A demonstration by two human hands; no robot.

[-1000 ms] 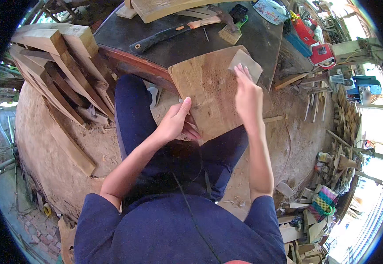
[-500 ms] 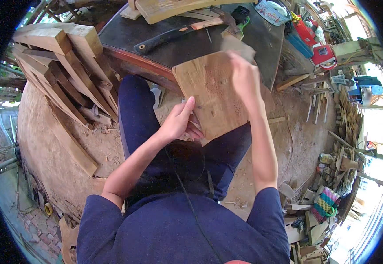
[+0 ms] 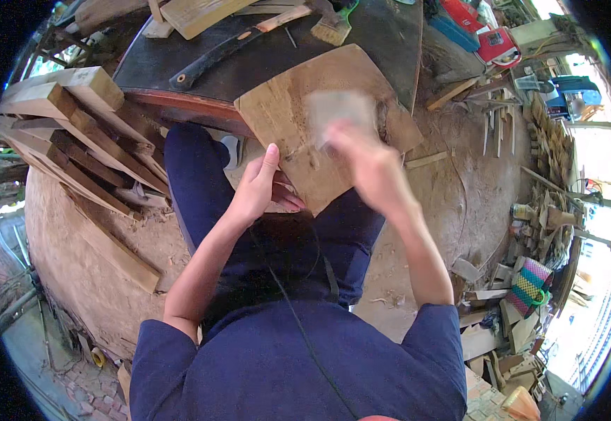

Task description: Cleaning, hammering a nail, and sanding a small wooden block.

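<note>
A flat wooden board [image 3: 270,112] with knots and a darker, rough patch on its right side leans from my lap against the dark table. My left hand [image 3: 260,186] grips its lower left edge, thumb along the edge and fingers underneath. My right hand [image 3: 372,165] presses a pale, greyish sheet [image 3: 344,112] onto the middle of the board's face. Motion smears both the sheet and the fingertips, so its exact kind is unclear.
On the dark table [image 3: 249,67] lie a black-handled saw or knife [image 3: 210,63], a nail [image 3: 290,37], a brush [image 3: 333,29] and a thick plank [image 3: 200,14]. Curved wooden pieces [image 3: 74,112] stand stacked at left. A red box [image 3: 496,46] and wood scraps lie at right.
My right hand has brought the pale sheet from the board's upper right edge down and left to its middle. The board has turned slightly; my left hand keeps its hold. The whole view has shifted.
</note>
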